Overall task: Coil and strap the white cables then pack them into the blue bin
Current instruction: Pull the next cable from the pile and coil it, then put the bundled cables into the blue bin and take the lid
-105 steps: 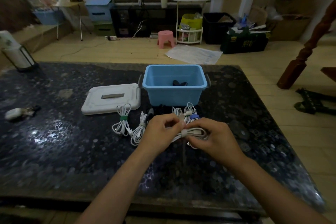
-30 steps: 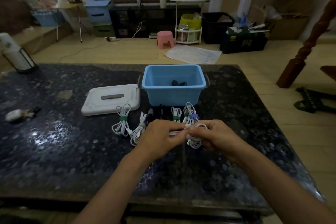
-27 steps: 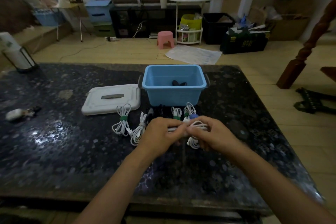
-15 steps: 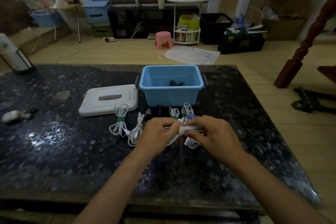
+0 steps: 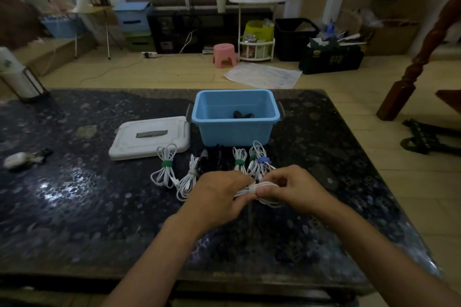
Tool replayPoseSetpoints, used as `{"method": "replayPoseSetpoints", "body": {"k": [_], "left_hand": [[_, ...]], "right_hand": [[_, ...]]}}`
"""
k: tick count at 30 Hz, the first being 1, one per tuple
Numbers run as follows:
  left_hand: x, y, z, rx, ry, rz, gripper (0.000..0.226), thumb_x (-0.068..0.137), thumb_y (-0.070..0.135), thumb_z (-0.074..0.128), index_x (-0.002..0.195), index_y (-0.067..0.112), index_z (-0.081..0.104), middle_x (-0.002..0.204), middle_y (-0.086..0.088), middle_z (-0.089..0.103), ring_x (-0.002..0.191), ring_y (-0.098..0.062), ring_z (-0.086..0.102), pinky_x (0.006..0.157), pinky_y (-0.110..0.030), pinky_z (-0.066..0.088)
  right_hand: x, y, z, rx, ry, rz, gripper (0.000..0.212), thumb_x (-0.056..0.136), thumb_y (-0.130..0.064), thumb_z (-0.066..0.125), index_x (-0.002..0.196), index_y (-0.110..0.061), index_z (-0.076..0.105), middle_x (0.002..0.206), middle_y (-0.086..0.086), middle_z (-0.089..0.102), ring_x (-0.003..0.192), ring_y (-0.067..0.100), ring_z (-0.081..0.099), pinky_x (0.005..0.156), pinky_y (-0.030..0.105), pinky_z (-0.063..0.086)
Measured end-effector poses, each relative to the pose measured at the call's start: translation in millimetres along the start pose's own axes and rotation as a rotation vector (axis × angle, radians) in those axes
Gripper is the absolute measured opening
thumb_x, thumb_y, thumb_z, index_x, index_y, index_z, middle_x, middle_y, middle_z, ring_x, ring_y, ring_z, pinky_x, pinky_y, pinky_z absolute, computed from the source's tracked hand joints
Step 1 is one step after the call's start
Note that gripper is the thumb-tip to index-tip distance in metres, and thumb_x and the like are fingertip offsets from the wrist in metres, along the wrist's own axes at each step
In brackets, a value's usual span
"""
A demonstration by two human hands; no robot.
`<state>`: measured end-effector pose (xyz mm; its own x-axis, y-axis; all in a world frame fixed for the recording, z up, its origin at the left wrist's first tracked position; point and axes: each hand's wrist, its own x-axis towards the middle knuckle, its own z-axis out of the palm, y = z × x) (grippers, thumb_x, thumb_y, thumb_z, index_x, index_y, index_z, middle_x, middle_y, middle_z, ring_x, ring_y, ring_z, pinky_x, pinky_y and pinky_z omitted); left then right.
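Note:
Both hands hold one coiled white cable point(image 5: 270, 200) just above the dark table. My left hand point(image 5: 219, 197) grips its left end, and my right hand point(image 5: 291, 189) pinches the white strap point(image 5: 252, 188) wrapped round its middle. Behind them lie several strapped white cables: one with a green strap point(image 5: 166, 168), one with a white strap point(image 5: 189, 179), another green-strapped one point(image 5: 239, 162) and one with a blue strap point(image 5: 260, 159). The blue bin point(image 5: 235, 132) stands open beyond them, with a dark item point(image 5: 242, 115) inside.
The bin's white lid point(image 5: 149, 137) lies to the left of the bin. A black cable bundle point(image 5: 217, 159) rests in front of the bin. A small white object point(image 5: 17, 159) sits at the table's far left and a lantern-like stand point(image 5: 20, 80) at its back left corner.
My right hand has shifted its fingers along the coil and now pinches the strap at its middle. The left hand has kept its hold. The cables on the table have not moved.

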<state>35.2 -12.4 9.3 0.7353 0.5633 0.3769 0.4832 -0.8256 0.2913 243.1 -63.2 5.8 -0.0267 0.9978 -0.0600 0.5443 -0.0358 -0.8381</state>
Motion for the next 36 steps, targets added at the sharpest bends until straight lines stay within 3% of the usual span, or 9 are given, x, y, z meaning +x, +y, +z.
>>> {"method": "replayPoseSetpoints", "body": {"k": [4, 8, 12, 17, 21, 25, 27, 30, 36], "left_hand": [[1, 2, 0, -0.193, 0.099, -0.233, 0.030, 0.086, 0.050, 0.059, 0.099, 0.028, 0.075, 0.082, 0.010, 0.073, 0.071, -0.008, 0.065, 0.064, -0.028, 0.052], [10, 2, -1, -0.646, 0.178, -0.600, 0.013, 0.090, 0.027, 0.071, 0.093, 0.015, 0.075, 0.070, -0.001, 0.073, 0.060, -0.016, 0.071, 0.060, -0.032, 0.058], [15, 2, 1, -0.869, 0.266, -0.716, 0.011, 0.092, 0.016, 0.068, 0.093, 0.005, 0.070, 0.074, -0.015, 0.073, 0.065, -0.027, 0.073, 0.059, -0.035, 0.059], [8, -7, 9, -0.559, 0.199, -0.658, 0.021, 0.086, 0.044, 0.062, 0.099, 0.029, 0.070, 0.091, 0.007, 0.071, 0.083, -0.011, 0.069, 0.075, -0.037, 0.058], [4, -6, -5, -0.535, 0.099, -0.601, 0.026, 0.088, 0.035, 0.071, 0.113, 0.034, 0.065, 0.112, 0.009, 0.060, 0.102, -0.002, 0.060, 0.092, -0.021, 0.048], [4, -30, -27, -0.676, 0.165, -0.713, 0.024, 0.094, 0.029, 0.065, 0.116, 0.020, 0.069, 0.109, 0.007, 0.067, 0.093, 0.006, 0.061, 0.075, -0.005, 0.046], [-2, -58, -39, -0.580, 0.249, -0.796, 0.018, 0.093, 0.022, 0.066, 0.110, 0.016, 0.071, 0.103, 0.003, 0.071, 0.087, 0.002, 0.063, 0.078, -0.012, 0.049], [-20, -108, -40, -0.325, 0.333, -0.938, 0.023, 0.087, 0.021, 0.073, 0.108, 0.014, 0.071, 0.101, -0.006, 0.071, 0.093, -0.019, 0.067, 0.084, -0.033, 0.053], [-33, -164, -16, -0.286, 0.077, -1.136, 0.062, 0.080, 0.035, 0.079, 0.134, 0.020, 0.053, 0.127, -0.013, 0.064, 0.114, -0.031, 0.061, 0.089, -0.038, 0.050]], "right_hand": [[3, -3, 2, 0.142, 0.049, -0.040, 0.023, 0.080, -0.041, 0.078, 0.099, -0.029, 0.075, 0.092, -0.004, 0.076, 0.086, 0.013, 0.071, 0.080, 0.040, 0.060], [10, -14, 3, 0.304, 0.227, 0.069, 0.063, 0.077, -0.046, 0.080, 0.131, -0.038, 0.049, 0.114, -0.008, 0.067, 0.097, 0.012, 0.068, 0.065, 0.020, 0.052], [15, -27, 24, 0.475, 0.206, 0.219, 0.037, 0.092, -0.038, 0.068, 0.122, -0.018, 0.059, 0.105, 0.001, 0.071, 0.077, 0.011, 0.069, 0.062, 0.025, 0.055], [23, -34, 56, 0.639, 0.204, 0.216, 0.018, 0.097, -0.031, 0.063, 0.105, -0.017, 0.071, 0.094, -0.001, 0.077, 0.084, 0.011, 0.073, 0.067, 0.021, 0.054], [36, -36, 63, 0.835, 0.230, 0.303, 0.023, 0.096, -0.025, 0.065, 0.112, -0.009, 0.071, 0.100, 0.007, 0.077, 0.095, 0.021, 0.074, 0.078, 0.032, 0.058], [46, -48, 61, 0.838, 0.260, 0.281, 0.024, 0.095, -0.029, 0.066, 0.102, -0.007, 0.073, 0.092, 0.011, 0.077, 0.087, 0.026, 0.074, 0.080, 0.036, 0.060], [53, -53, 56, 0.775, 0.292, 0.281, 0.030, 0.092, -0.036, 0.069, 0.093, -0.006, 0.073, 0.079, 0.009, 0.072, 0.080, 0.029, 0.072, 0.078, 0.042, 0.058], [69, -59, 46, 0.680, 0.323, 0.241, 0.038, 0.087, -0.044, 0.072, 0.091, -0.006, 0.071, 0.089, 0.020, 0.073, 0.094, 0.039, 0.070, 0.085, 0.054, 0.055], [129, -84, 3, 0.501, 0.349, 0.200, 0.030, 0.093, -0.038, 0.068, 0.097, -0.008, 0.071, 0.088, 0.005, 0.072, 0.079, 0.017, 0.066, 0.064, 0.030, 0.050]]}}
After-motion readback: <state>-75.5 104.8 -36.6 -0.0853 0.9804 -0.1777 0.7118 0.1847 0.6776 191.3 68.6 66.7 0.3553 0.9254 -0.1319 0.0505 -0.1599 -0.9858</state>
